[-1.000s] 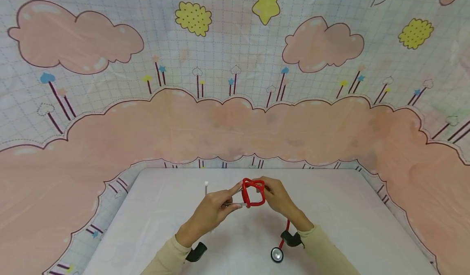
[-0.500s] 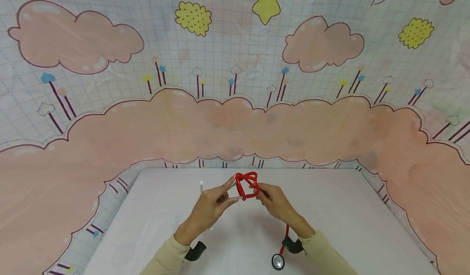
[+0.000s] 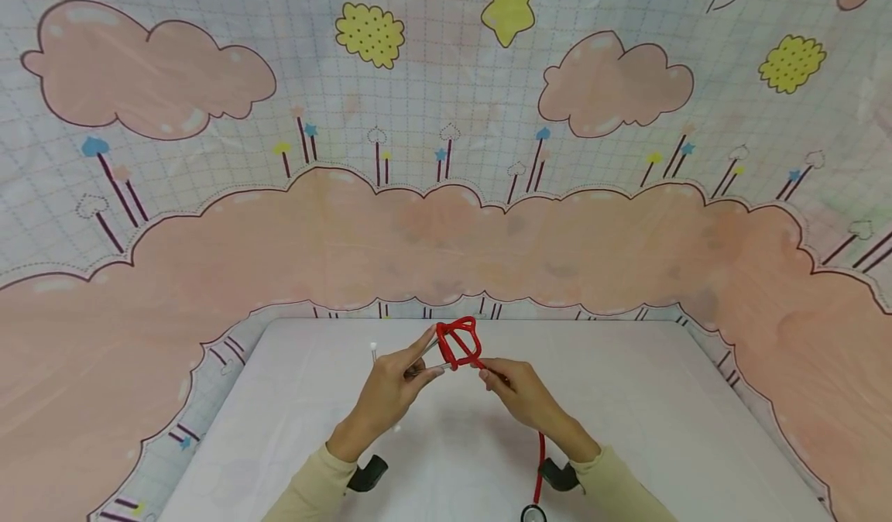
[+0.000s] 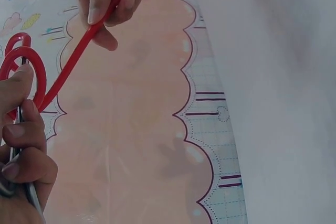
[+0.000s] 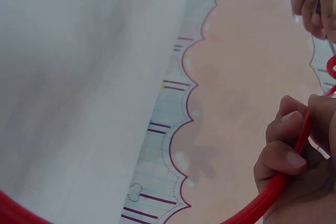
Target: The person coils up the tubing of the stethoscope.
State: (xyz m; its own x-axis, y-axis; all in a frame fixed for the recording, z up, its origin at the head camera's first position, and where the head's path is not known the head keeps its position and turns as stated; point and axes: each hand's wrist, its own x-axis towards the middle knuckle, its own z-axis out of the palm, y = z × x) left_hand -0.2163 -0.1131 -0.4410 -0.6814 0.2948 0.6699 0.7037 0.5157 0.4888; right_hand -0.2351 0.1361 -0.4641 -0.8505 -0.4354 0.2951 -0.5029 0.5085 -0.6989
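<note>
In the head view a stethoscope's red tubing (image 3: 446, 345) is wound in loops around its metal ear tubes, raised over the table. My left hand (image 3: 383, 394) grips the ear tubes (image 4: 31, 195), fingers curled round the metal in the left wrist view. One white ear tip (image 3: 373, 346) sticks up behind that hand. My right hand (image 3: 526, 390) pinches a free stretch of the red tube (image 5: 273, 187) just right of the loops. From it the tube hangs down past the right wrist to the round chest piece (image 3: 533, 514), cut off by the bottom edge of the view.
Below both hands spreads a white tabletop (image 3: 662, 398). A cartoon-printed cloth (image 3: 488, 251) with clouds and stars covers the wall behind and the sides. Dark wrist cameras (image 3: 367, 474) sit under the sleeves.
Both hands and the looped tubing have shifted up, the loops also leftward. My right fingers have gone from the loops to the tube beside them. The chest piece has sunk lower in view.
</note>
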